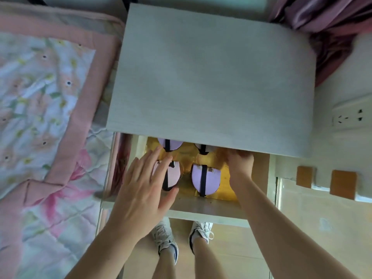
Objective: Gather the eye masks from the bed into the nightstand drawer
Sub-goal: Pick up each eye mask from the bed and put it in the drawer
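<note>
Four eye masks [205, 179] lie spaced apart in the open nightstand drawer [203, 206]. Left hand [141, 190] hovers spread over the pink mask [173, 175], probably settling it. Right hand [239, 163] reaches deep inside; grip indeterminate.

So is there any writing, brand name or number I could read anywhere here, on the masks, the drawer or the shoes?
None can be read.
Eye masks: small tan patches by the strap, too small to show any text.
Shoes: no readable brand mark.
Wall socket: only plug holes, no lettering visible.
Nightstand top and bed quilt: plain wood grain and a flower print, no words.
</note>
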